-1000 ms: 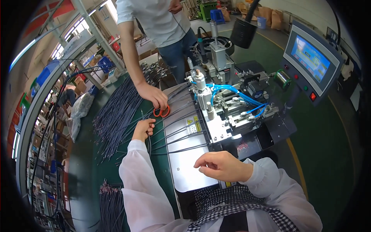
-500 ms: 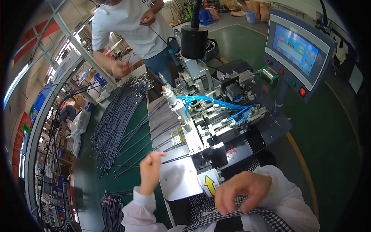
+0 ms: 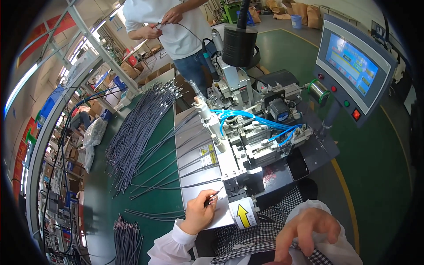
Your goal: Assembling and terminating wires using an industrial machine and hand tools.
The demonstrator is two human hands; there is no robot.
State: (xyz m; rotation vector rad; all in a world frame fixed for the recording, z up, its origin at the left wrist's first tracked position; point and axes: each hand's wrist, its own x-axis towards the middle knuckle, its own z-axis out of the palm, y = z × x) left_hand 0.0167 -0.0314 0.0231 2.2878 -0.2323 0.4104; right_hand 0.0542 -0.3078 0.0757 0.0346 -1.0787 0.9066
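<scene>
My left hand (image 3: 199,215) pinches the end of a thin dark cable (image 3: 215,195) on the grey metal plate (image 3: 192,159), with the cable's tip pointing at the machine's feed block (image 3: 236,190) beside a yellow arrow label (image 3: 243,215). Low at the front, my right hand (image 3: 304,232) rests with fingers spread on checked cloth and holds nothing. Several grey cables (image 3: 172,170) lie fanned across the plate and the green mat. A large bundle of grey cables (image 3: 137,132) lies to the left.
The wire machine (image 3: 256,132) with blue air hoses (image 3: 260,121) fills the centre, and its touch-screen panel (image 3: 353,66) stands at the right. Another person (image 3: 170,26) in a white shirt stands behind, handling a wire. A second cable bundle (image 3: 128,240) lies front left; shelving runs along the left.
My left hand moved right and down to the feed block with a cable end. My right hand dropped lower right. The other person straightened up and lifted a wire.
</scene>
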